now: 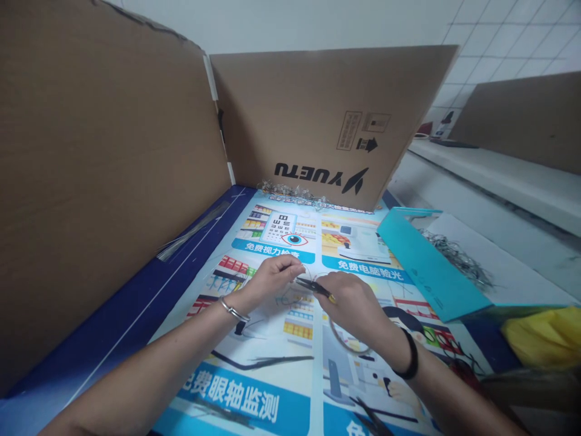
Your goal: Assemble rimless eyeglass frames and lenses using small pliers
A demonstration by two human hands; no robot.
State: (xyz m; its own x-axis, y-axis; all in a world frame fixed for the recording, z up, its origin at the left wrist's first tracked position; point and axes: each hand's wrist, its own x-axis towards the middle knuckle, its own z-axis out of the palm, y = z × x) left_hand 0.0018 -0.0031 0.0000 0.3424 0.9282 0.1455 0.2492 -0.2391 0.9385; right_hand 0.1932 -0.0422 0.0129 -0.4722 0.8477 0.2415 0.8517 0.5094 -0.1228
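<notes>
My right hand (351, 300) is wrapped round small pliers (313, 286) with dark jaws and a bit of yellow on the handle. Their tips point left, towards the fingertips of my left hand (276, 277). That hand is closed in a pinch on a thin wire (309, 270), which curves across the small gap to the pliers. Whether the jaws grip the wire is too fine to tell. Both hands are just above a printed poster (272, 327) that covers the table. Partly behind my right wrist lies a pale ring-shaped loop (338, 339).
Cardboard walls (327, 109) stand at the back and left (104, 169). A turquoise box (422, 266) at right holds tangled wire pieces (458, 257). Dark strands (281, 360) and a dark tool (372, 418) lie in front. Clear bits (295, 192) line the back; yellow material (544, 336) sits right.
</notes>
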